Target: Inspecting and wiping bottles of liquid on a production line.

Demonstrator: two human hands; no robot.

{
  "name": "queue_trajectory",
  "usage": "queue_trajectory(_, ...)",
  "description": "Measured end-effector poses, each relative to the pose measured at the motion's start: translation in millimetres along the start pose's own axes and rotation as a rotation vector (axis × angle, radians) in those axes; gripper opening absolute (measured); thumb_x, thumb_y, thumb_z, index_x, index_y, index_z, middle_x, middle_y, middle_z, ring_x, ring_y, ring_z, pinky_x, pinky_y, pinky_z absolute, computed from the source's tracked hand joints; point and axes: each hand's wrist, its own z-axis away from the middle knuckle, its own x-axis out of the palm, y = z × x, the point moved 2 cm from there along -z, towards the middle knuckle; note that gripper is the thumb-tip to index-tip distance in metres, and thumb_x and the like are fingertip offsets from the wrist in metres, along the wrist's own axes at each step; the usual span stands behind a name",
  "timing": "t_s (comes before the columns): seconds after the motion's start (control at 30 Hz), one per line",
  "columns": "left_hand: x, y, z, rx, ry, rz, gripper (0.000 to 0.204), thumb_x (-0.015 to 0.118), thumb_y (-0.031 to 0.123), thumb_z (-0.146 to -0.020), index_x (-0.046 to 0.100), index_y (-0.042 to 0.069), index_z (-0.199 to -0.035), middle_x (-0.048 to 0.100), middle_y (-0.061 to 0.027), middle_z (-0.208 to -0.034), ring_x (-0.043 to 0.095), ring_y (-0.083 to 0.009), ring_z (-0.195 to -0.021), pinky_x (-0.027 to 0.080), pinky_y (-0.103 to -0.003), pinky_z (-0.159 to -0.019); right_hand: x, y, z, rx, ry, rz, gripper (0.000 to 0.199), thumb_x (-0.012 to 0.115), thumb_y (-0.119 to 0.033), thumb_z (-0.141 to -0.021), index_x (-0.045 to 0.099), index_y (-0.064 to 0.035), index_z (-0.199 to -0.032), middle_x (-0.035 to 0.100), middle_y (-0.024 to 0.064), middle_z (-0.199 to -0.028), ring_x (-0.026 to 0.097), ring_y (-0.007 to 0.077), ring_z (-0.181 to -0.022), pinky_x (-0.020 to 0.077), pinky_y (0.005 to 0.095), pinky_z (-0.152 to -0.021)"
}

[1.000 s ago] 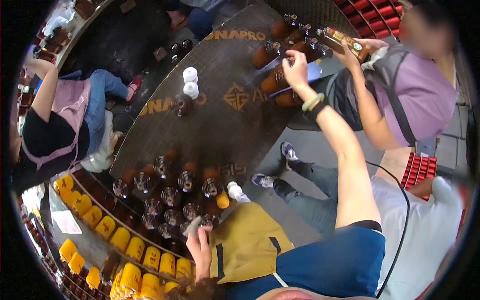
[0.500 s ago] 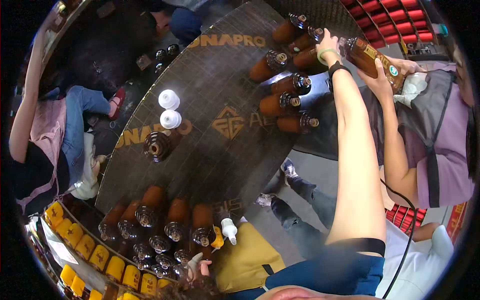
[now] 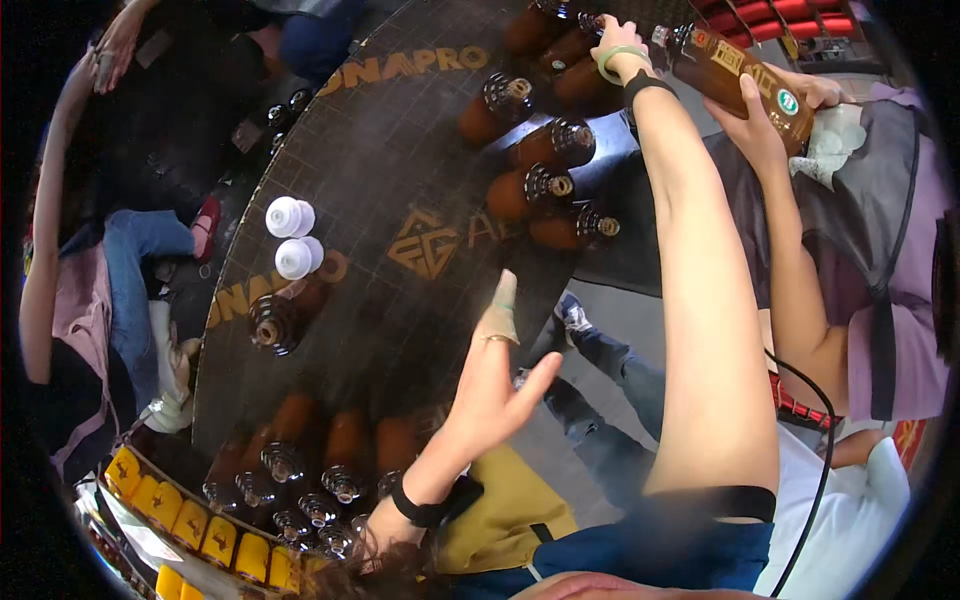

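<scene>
My right arm stretches far to the upper right, where my right hand has its fingers closed at the neck of a brown bottle. A green bangle and a black band circle that wrist. More brown bottles stand close by on the dark table. My left hand is raised over the near part of the table, open and holding nothing, with a pale cover on one finger. Below and left of it stands a cluster of brown bottles, partly hidden by my forearm.
Two white caps or small tubs stand left of centre beside a lone brown bottle. At right, a co-worker's hands hold a large labelled brown bottle tilted. Yellow containers line the lower left; another person sits at far left.
My left hand has risen from the near bottles and moved up and right, its fingers extended. The view has shifted; my right hand remains at the far bottles.
</scene>
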Motion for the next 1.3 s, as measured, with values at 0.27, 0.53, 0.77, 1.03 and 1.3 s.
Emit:
queue_trajectory(0.27, 2, -25, 69, -0.236, -0.043, 0.059, 0.069, 0.070, 0.018, -0.092, 0.038, -0.001, -0.150, 0.049, -0.0231, -0.146, 0.054, -0.0324, -0.130, 0.041, -0.042, -0.110, 2, -12, -24, -0.022, 0.012, -0.044, 0.050, 0.070, -0.022, -0.089, 0.057, -0.0037, -0.133, 0.059, 0.0204, -0.137, 0.059, 0.0406, -0.124, 0.0517, 0.0517, -0.099)
queue_trajectory(0.53, -11, -55, 136, -0.480, 0.105, 0.051, 0.058, 0.068, 0.010, -0.091, 0.046, -0.002, -0.143, 0.058, -0.0174, -0.133, 0.059, -0.0264, -0.122, 0.047, -0.038, -0.103, 2, 8, -41, 0.089, -0.147, -0.088, 0.046, 0.064, -0.019, -0.092, 0.057, -0.0193, -0.138, 0.058, 0.0178, -0.140, 0.056, 0.0374, -0.130, 0.0496, 0.0489, -0.104)
queue_trajectory(0.77, -16, -45, 149, -0.591, 0.218, 0.076, 0.054, 0.068, 0.007, -0.090, 0.049, -0.003, -0.141, 0.060, -0.0165, -0.131, 0.059, -0.0248, -0.120, 0.046, -0.037, -0.103, -15, -13, -41, 0.199, -0.222, -0.061, 0.038, 0.065, -0.022, -0.091, 0.069, -0.0150, -0.128, 0.062, 0.0126, -0.137, 0.061, 0.0320, -0.126, 0.0511, 0.0510, -0.098)
queue_trajectory(1.03, -17, -59, 173, -0.642, 0.293, 0.136, 0.053, 0.068, 0.008, -0.090, 0.051, -0.002, -0.140, 0.062, -0.0171, -0.128, 0.060, -0.0253, -0.120, 0.047, -0.037, -0.103, 26, 2, -65, 0.114, -0.251, -0.204, 0.045, 0.070, -0.044, -0.087, 0.068, -0.0166, -0.124, 0.069, 0.0076, -0.124, 0.067, 0.0279, -0.114, 0.0547, 0.0391, -0.097)
queue_trajectory(1.3, -9, -52, 191, -0.622, 0.267, 0.206, 0.050, 0.061, 0.002, -0.095, 0.046, -0.004, -0.142, 0.061, -0.0177, -0.132, 0.060, -0.0246, -0.122, 0.046, -0.037, -0.106, 42, 20, -43, 0.360, 0.005, -0.253, 0.047, 0.067, -0.048, -0.091, 0.074, -0.0060, -0.111, 0.069, 0.0211, -0.120, 0.067, 0.0343, -0.113, 0.0547, 0.0435, -0.094)
